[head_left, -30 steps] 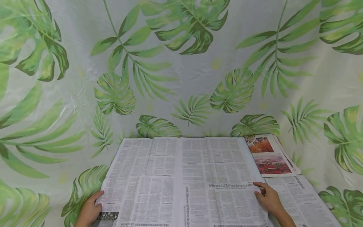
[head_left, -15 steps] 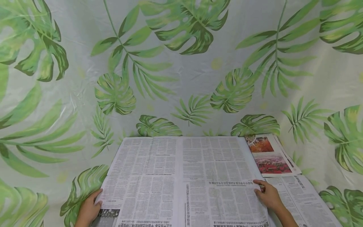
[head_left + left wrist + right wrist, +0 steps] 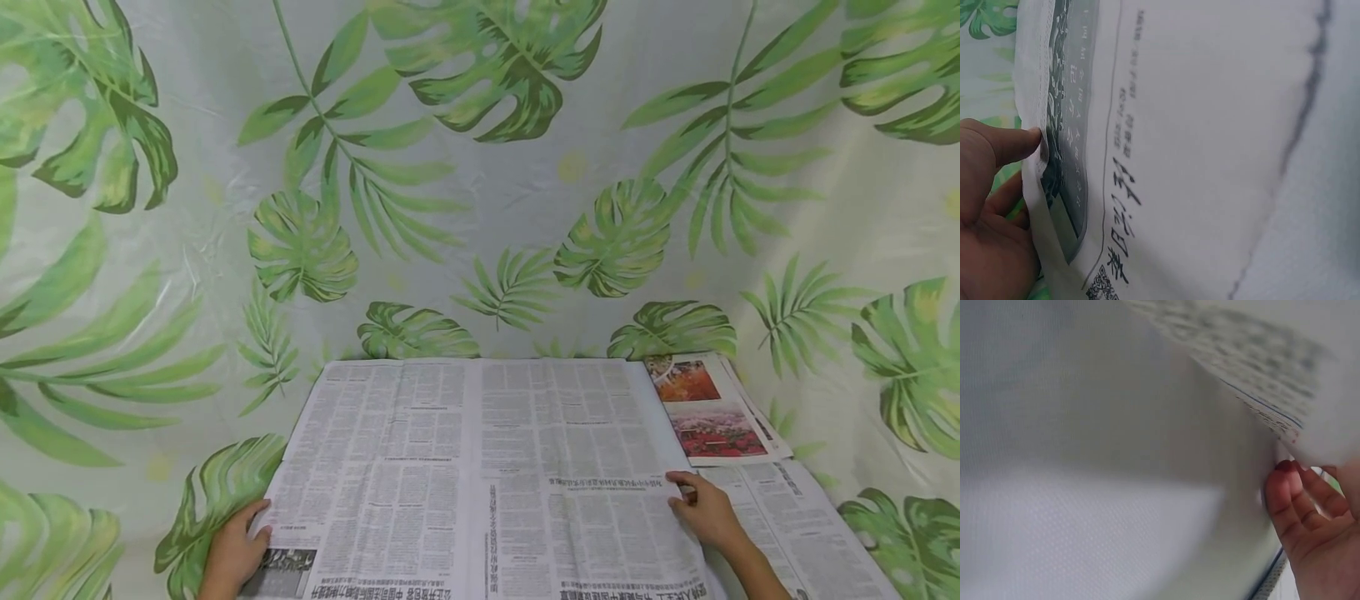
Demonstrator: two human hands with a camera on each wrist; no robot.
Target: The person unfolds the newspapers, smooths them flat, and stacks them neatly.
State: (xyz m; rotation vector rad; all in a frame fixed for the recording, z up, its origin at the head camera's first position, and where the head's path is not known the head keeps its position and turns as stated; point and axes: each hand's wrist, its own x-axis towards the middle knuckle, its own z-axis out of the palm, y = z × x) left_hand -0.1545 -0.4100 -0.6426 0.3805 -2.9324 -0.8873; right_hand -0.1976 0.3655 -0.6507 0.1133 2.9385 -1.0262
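A wide newspaper spread (image 3: 472, 467) lies open in front of me, its print upside down in the head view. My left hand (image 3: 236, 550) pinches its left edge beside a dark printed photo. In the left wrist view the thumb (image 3: 1019, 145) lies over the paper's edge, with the other fingers partly hidden behind it. On the opposite side, my right hand (image 3: 708, 512) grips the right edge between thumb and fingers. The right wrist view shows the sheet (image 3: 1329, 419) lifted there, fingertips (image 3: 1280, 487) at its edge and a pale textured surface (image 3: 1085, 544) below.
A colour-printed page (image 3: 716, 417) with red flower pictures lies at the back right. Below it, another newspaper sheet (image 3: 795, 517) extends toward the right front. A leaf-patterned plastic sheet (image 3: 517, 192) rises behind and spreads to both sides.
Both hands, still holding the newspaper's edges, have shifted slightly up in the head view. The near part of the spread has come up with them, showing more of the headlines at the bottom.
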